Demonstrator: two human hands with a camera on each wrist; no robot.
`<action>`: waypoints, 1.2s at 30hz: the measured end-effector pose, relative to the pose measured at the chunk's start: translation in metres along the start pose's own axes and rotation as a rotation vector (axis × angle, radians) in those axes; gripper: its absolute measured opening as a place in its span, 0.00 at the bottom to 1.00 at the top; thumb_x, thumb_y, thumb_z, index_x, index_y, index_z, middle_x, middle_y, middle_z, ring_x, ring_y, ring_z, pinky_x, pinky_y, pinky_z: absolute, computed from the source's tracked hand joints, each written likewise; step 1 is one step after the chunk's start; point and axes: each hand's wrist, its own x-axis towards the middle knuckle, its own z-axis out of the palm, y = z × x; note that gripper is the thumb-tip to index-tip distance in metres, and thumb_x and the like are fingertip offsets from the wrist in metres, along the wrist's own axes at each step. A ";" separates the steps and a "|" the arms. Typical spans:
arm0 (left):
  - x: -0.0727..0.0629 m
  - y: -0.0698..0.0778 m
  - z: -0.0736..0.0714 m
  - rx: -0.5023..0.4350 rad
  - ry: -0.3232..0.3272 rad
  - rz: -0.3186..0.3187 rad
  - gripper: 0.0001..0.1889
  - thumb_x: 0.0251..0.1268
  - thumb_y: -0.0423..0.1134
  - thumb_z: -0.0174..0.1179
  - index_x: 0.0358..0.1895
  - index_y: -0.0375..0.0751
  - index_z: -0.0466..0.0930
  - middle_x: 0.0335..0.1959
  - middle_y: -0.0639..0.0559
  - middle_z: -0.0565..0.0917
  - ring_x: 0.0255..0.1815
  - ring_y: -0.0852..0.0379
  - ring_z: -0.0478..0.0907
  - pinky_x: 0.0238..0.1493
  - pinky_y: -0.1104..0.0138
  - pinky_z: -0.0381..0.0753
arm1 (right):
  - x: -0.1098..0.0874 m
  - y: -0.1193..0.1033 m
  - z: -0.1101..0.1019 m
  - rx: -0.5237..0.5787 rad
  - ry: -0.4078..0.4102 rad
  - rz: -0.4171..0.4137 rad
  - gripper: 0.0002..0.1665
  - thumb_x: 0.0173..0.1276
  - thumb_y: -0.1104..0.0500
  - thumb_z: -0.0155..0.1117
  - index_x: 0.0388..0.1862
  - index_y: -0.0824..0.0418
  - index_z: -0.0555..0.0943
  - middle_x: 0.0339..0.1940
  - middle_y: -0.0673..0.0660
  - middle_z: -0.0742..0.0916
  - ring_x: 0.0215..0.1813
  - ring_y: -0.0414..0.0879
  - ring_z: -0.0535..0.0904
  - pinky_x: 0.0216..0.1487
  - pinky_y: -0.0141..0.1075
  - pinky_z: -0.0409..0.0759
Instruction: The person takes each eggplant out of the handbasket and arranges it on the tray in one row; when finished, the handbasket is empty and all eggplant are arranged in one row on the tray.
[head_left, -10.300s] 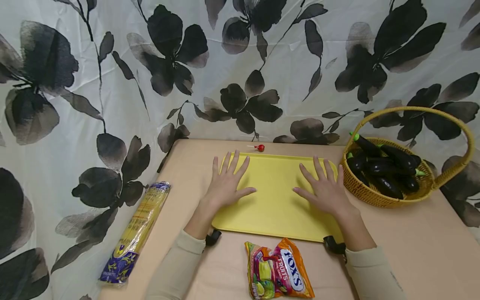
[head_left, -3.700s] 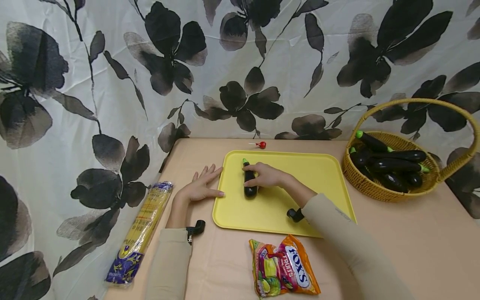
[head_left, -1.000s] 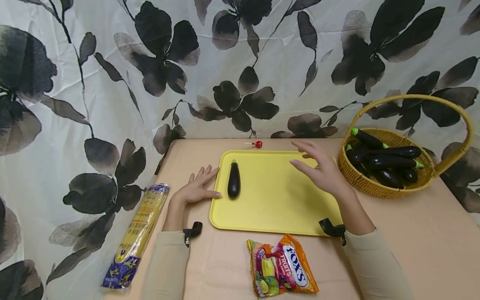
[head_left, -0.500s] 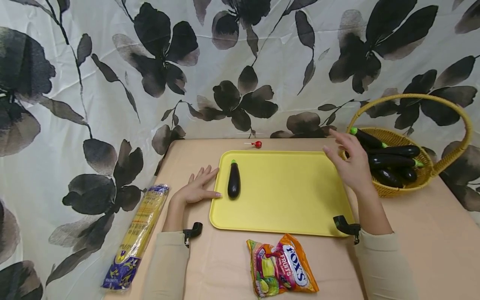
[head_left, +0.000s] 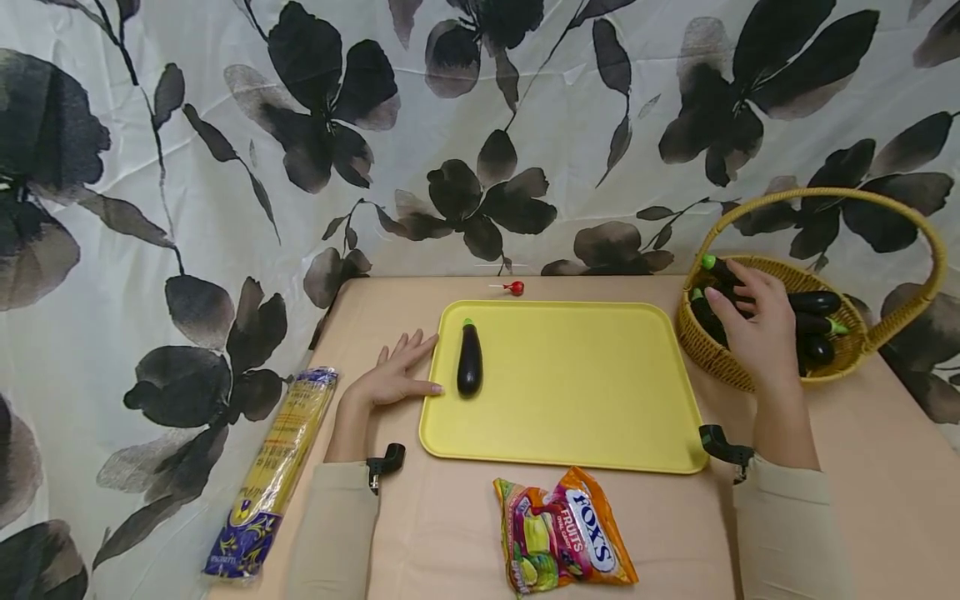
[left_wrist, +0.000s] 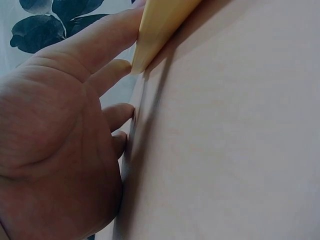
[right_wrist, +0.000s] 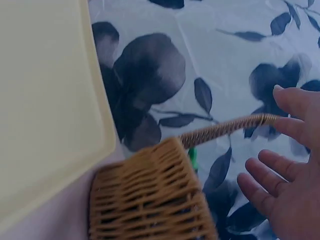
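One dark eggplant (head_left: 469, 360) with a green stem end lies lengthwise near the left side of the yellow tray (head_left: 577, 392). My left hand (head_left: 392, 379) rests at that tray's left rim, thumb and fingers extended; the left wrist view shows fingertips (left_wrist: 125, 67) against the rim. Over the wicker basket (head_left: 716, 362) at right is my right hand (head_left: 761, 329), above several eggplants (head_left: 815, 302), partly covering them. Its fingers look relaxed and spread in the right wrist view, with nothing held between them. Whether they touch an eggplant is hard to tell.
A FOX'S candy bag (head_left: 566, 537) lies in front of the tray. The spaghetti pack (head_left: 273, 475) is along the table's left edge. Behind the tray sits a small red lollipop (head_left: 514, 288). The basket's tall handle (head_left: 832, 193) arches over its opening. A floral cloth (head_left: 480, 125) hangs behind.
An eggplant was placed on the tray and released by my right hand. That hand has since moved right, from over the tray to over the basket. My left hand has stayed at the rim lately.
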 end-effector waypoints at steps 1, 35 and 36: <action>0.000 0.000 0.000 0.000 0.000 0.000 0.54 0.59 0.65 0.72 0.85 0.61 0.51 0.88 0.46 0.40 0.88 0.43 0.26 0.81 0.38 0.18 | 0.001 0.005 -0.001 -0.009 0.002 0.012 0.37 0.78 0.41 0.60 0.82 0.47 0.66 0.79 0.62 0.68 0.72 0.63 0.69 0.73 0.51 0.72; 0.000 0.002 0.000 0.003 0.002 -0.007 0.54 0.59 0.63 0.72 0.85 0.60 0.51 0.88 0.46 0.39 0.88 0.42 0.25 0.81 0.39 0.17 | 0.002 0.060 -0.029 -0.277 -0.036 0.319 0.47 0.80 0.36 0.48 0.85 0.62 0.54 0.77 0.80 0.59 0.76 0.77 0.55 0.74 0.73 0.59; 0.000 0.002 0.000 0.002 0.001 -0.007 0.54 0.59 0.63 0.72 0.85 0.60 0.51 0.88 0.46 0.39 0.88 0.43 0.25 0.81 0.39 0.17 | 0.002 0.061 -0.029 -0.306 -0.055 0.318 0.48 0.80 0.35 0.47 0.85 0.63 0.54 0.76 0.82 0.60 0.76 0.79 0.56 0.73 0.74 0.58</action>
